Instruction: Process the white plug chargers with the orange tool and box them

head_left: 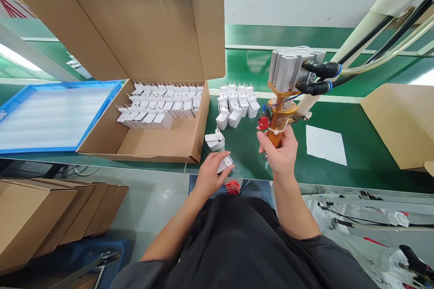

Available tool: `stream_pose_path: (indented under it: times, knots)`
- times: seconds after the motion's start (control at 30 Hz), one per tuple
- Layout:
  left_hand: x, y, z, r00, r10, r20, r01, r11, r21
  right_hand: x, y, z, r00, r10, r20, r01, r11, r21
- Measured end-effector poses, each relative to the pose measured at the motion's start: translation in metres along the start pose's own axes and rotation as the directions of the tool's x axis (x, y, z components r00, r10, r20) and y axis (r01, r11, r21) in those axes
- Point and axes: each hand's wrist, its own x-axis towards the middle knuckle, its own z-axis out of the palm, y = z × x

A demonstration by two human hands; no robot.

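Observation:
My left hand [210,172] is closed around a white plug adapter [224,164] at the front edge of the green bench. Just beyond it lie white adapters [214,140], close together. My right hand [280,150] grips the gold handle of a pneumatic hand tool [280,119], held upright with a red switch near my thumb; its narrow tip points down at the bench. A group of white adapters [233,103] with pins up stands between the box and the tool. The open cardboard box [159,142] at left holds rows of similar adapters [162,104].
A blue-rimmed tray [61,150] lies left of the box. White paper [326,145] and another cardboard box [402,122] are on the right. Air hoses [373,61] run from the tool to the upper right. Folded cartons [50,216] stand below the bench at left.

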Motion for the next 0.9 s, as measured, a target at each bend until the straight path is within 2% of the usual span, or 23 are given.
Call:
stream_pose_path:
  times: [0.13, 0.27, 0.33, 0.43, 0.53, 0.63, 0.7, 0.8, 0.9]
  knots:
    - [0.002, -0.001, -0.007, 0.993, -0.078, 0.089, 0.083, 0.995, -0.051, 0.001, -0.001, -0.002, 1.0, -0.006, -0.015, 0.006, 1.0, 0.007]
    - [0.005, -0.004, -0.007, 0.991, -0.055, 0.124, 0.059, 0.998, -0.031, 0.001, -0.001, -0.003, 1.0, 0.004, -0.016, -0.004, 1.0, 0.004]
    - [0.004, -0.006, -0.004, 0.99, -0.035, 0.135, 0.027, 0.998, 0.062, 0.001, 0.0, -0.004, 1.0, 0.02, -0.014, -0.02, 1.0, -0.008]
    - [0.002, -0.005, 0.001, 0.984, -0.05, 0.17, -0.001, 0.958, 0.287, 0.0, 0.002, -0.005, 0.999, 0.042, -0.02, -0.043, 0.999, -0.029]
    - [0.002, 0.0, 0.004, 0.99, -0.059, 0.131, -0.002, 0.907, 0.422, -0.001, 0.003, -0.007, 0.999, 0.046, -0.021, -0.046, 0.999, -0.025]
    - [0.009, 0.004, 0.004, 1.0, -0.003, -0.001, 0.003, 0.884, 0.468, -0.001, 0.003, -0.008, 0.999, 0.047, -0.014, -0.047, 0.999, -0.016]
    - [0.018, 0.004, 0.003, 0.999, 0.029, -0.045, -0.004, 0.881, 0.474, 0.0, 0.003, -0.01, 0.998, 0.054, -0.011, -0.054, 0.998, -0.015]
    - [0.035, 0.0, 0.001, 1.0, 0.0, -0.011, 0.005, 0.884, 0.468, 0.002, 0.004, -0.016, 0.998, 0.065, 0.01, -0.065, 0.998, -0.015]
    - [0.046, -0.006, -0.002, 0.99, -0.117, 0.073, 0.065, 0.864, 0.5, 0.005, 0.007, -0.028, 0.996, 0.084, 0.04, -0.083, 0.996, -0.039]
